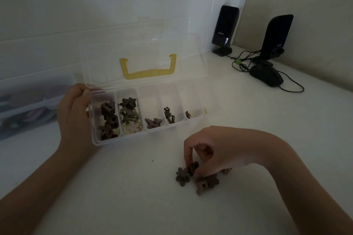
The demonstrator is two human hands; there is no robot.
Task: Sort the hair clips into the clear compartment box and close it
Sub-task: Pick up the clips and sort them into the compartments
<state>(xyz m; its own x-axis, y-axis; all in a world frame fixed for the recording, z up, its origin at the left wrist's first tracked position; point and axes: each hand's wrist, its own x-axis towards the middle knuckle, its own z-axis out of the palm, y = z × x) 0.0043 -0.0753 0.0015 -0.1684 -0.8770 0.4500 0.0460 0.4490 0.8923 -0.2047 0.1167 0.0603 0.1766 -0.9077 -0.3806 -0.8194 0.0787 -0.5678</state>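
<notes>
Hair clips [198,178] lying loose on table [248,120] | right hand [219,150] pinching one | left hand [74,112] gripping open compartment box [149,131]'s end

One piece of lettering shows: a small pale brand mark across the front of the left black speaker [226,28], standing against the tiled wall. It seems to read "EDIFIER", though the letters are tiny and dim. The right speaker [277,38] carries a small pale mark low on its side, too blurred to read. Nothing else here bears readable text.
</notes>
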